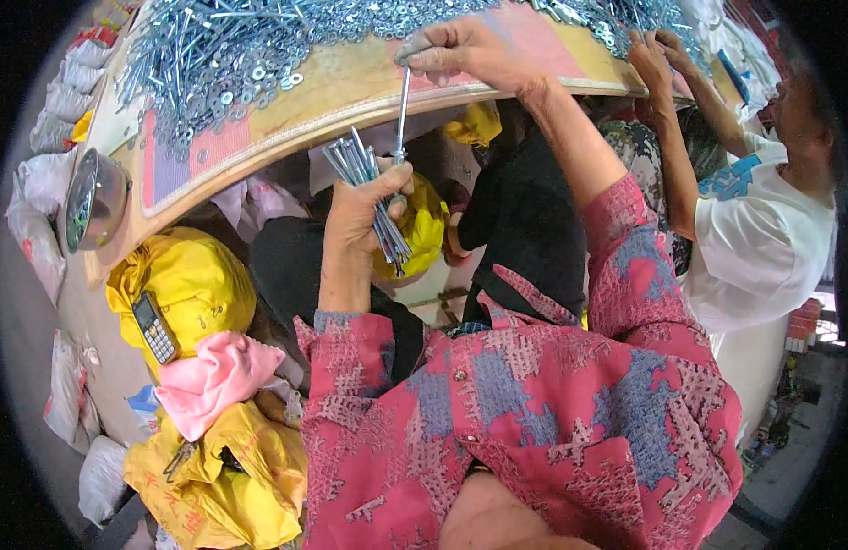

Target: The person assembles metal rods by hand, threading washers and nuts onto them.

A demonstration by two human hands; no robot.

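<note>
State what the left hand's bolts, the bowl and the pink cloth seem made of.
Bolts: probably plated steel, from their bluish-silver shine.
Bowl: likely stainless steel, polished, by its bright reflections.
Pink cloth: matte fabric, fibre unclear, lying in soft folds.

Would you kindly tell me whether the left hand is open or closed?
Closed: the left hand grips a bundle of long metal bolts, whose ends stick out above and below it.

Quantities: 1 round silver metal bowl; 1 black-and-silver keypad phone; 1 folded pink cloth; 2 bare hands of the wearer; 1 long silver metal bolt apart from 1 bundle of silver bolts, individual count obscured.
</note>
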